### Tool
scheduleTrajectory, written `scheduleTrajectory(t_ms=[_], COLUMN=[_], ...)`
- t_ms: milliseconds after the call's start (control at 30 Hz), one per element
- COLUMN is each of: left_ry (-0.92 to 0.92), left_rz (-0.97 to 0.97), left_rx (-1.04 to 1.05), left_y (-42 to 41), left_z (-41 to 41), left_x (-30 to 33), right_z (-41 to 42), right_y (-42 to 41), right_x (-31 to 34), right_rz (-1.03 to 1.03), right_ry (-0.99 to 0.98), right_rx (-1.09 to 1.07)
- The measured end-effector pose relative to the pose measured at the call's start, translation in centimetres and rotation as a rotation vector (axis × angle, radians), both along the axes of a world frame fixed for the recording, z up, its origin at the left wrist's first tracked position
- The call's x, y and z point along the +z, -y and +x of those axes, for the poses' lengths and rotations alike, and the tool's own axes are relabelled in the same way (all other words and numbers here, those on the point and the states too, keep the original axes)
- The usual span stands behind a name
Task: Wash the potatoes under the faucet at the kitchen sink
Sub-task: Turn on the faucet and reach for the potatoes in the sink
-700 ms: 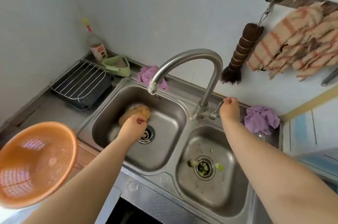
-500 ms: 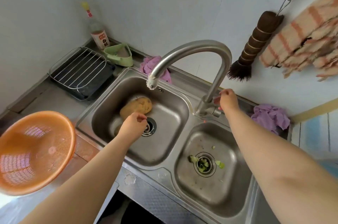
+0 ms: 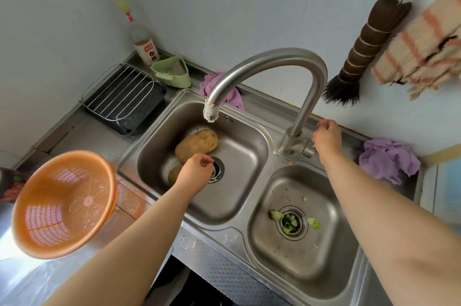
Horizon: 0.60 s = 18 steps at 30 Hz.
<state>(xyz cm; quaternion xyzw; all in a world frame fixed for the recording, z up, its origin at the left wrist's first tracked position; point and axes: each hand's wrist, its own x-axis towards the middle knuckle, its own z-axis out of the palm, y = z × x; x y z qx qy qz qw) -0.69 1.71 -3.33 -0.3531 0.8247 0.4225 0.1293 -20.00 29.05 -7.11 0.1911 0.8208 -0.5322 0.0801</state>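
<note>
Orange colander (image 3: pixel 64 203), purple rags (image 3: pixel 389 159), hanging brush (image 3: pixel 364 48)

left arm: bare to frame edge, no sleeve
left hand (image 3: pixel 197 168): bare, no glove/ring/watch
right arm: bare, no sleeve
right hand (image 3: pixel 327 139): bare, no glove/ring/watch
markings: none seen on either forearm

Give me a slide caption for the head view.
Right hand at the faucet handle, potatoes waiting in the sink.
</note>
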Motion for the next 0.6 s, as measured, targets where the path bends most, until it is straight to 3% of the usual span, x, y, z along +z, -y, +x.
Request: scheduleTrajectory(t_ms=[600], left_ry=[-0.009], left_rz=[-0.001], left_rx=[0.002], left_y=[0.69], left_z=[-0.41], left_x=[-0.95], right_z=[1.05], right_y=[0.40], right_x=[0.63], right_rz=[-0.106], right_ry=[-0.060], right_rx=[-0.039])
